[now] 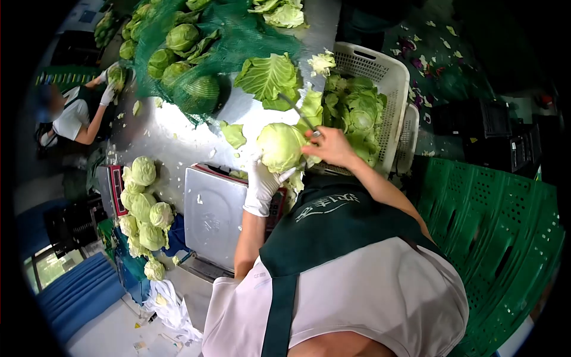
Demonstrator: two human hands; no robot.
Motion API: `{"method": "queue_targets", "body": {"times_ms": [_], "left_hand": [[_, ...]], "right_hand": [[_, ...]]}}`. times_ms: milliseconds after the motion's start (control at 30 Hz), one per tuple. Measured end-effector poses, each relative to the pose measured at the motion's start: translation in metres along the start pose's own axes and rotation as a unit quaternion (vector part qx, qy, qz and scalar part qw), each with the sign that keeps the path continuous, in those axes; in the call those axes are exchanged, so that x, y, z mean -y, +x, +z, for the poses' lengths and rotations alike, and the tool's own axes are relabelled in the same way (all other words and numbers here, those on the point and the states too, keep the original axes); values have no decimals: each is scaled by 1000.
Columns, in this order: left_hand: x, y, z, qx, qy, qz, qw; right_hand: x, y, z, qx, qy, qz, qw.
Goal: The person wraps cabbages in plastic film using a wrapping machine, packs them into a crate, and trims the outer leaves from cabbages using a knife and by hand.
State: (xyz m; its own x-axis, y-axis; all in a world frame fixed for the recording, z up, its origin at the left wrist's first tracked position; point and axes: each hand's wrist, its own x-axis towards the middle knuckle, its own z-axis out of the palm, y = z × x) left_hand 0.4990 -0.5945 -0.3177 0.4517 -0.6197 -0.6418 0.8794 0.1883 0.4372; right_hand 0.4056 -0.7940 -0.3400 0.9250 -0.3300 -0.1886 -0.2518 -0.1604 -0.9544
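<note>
My left hand (262, 185), in a white glove, cradles a pale green cabbage (279, 149) from below and the side. In my bare right hand (331, 147) is a knife (292, 108), fingers wrapped round its handle at the cabbage's right side. The blade points up and away over the metal table (169, 134). Large loose cabbage leaves (267, 77) lie just beyond, and a smaller leaf (232, 134) is left of the cabbage. Close to my right hand stands a white crate (395, 89) holding green leaves (360, 116).
Green netting (244, 41) covers several cabbages (182, 37) at the back. A scale (214, 214) stands left of my left arm; trimmed cabbages (143, 208) are piled further left. Across the table a co-worker (77, 113) handles another cabbage (116, 77). Green plastic crates (482, 232) are at right.
</note>
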Motion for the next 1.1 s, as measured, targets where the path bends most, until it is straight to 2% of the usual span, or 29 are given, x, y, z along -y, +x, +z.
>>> {"method": "queue_targets", "body": {"times_ms": [33, 67, 100, 133, 167, 200, 233, 267, 333, 400, 467, 500, 533, 600, 667, 700, 733, 767, 800, 867, 900, 933, 1000, 1033, 1067, 1100], "left_hand": [[-1, -1, -4, 20, -29, -9, 999], [-2, -1, -8, 19, -29, -6, 999], [-4, -1, -13, 49, -88, -40, 994], [-5, 1, -17, 80, -146, -74, 983], [-3, 2, -23, 80, -147, -69, 983], [1, 3, -29, 141, -228, -99, 958], [1, 3, -31, 203, -304, -125, 922], [1, 3, -32, 203, -304, -116, 924], [3, 2, -27, 196, -314, -125, 921], [5, 1, -17, 196, -313, -126, 921], [8, 3, -4, 114, -300, -65, 945], [11, 3, -1, 86, -262, -32, 961], [11, 2, -2, 88, -260, -32, 961], [11, 1, -8, 157, -274, -88, 945], [13, -9, -2, 157, -297, -82, 938], [12, -12, 0, 213, -328, -96, 915], [11, -14, 1, 269, -355, -107, 889], [11, -18, 1, 235, -330, -74, 911], [12, -17, -3, 234, -332, -62, 912], [16, -15, -11, 281, -357, -48, 890], [12, -18, -10, 242, -349, -23, 905], [9, -9, -23, 307, -384, -30, 870], [-19, -13, -29, 276, -323, 74, 902], [-41, -26, -24, 228, -324, 110, 912], [-64, -40, -20, 179, -327, 147, 916], [-83, -38, -42, 151, -337, 180, 912]], "right_hand": [[3, 1, -5, -12, 51, 25, 998], [-7, 4, -13, -24, -17, 43, 999], [6, 2, -23, -57, -103, 45, 992], [9, 3, -31, -107, -120, 37, 986], [-6, 5, -37, -145, -144, 11, 979], [-22, 9, -42, -181, -166, -16, 969], [-14, 7, -49, -173, -189, -22, 966], [-4, 4, -52, -166, -211, -27, 963], [13, 0, -42, -165, -170, -20, 971], [42, -7, -17, -99, -62, -82, 990], [60, -6, 7, -95, -88, -253, 959], [56, 4, 16, -132, -133, -351, 918], [52, 7, 15, -135, -134, -352, 917], [45, 14, 8, -193, -163, -324, 912], [19, 28, -8, -258, -152, -226, 927], [4, 32, -21, -261, -210, -199, 921], [1, 31, -33, -228, -189, -91, 951], [-16, 32, -44, -215, -257, -93, 938], [-26, 31, -50, -180, -247, -69, 950], [1, 19, -52, -117, -269, 7, 956], [-5, 17, -47, -127, -219, -10, 968], [-12, 17, -42, -132, -166, -32, 977], [-8, 16, -40, -84, -124, -31, 988], [-25, 18, -37, -82, -77, -44, 993], [-39, 20, -38, -69, -111, -29, 991], [-47, 19, -38, -60, -87, -37, 994]]}}
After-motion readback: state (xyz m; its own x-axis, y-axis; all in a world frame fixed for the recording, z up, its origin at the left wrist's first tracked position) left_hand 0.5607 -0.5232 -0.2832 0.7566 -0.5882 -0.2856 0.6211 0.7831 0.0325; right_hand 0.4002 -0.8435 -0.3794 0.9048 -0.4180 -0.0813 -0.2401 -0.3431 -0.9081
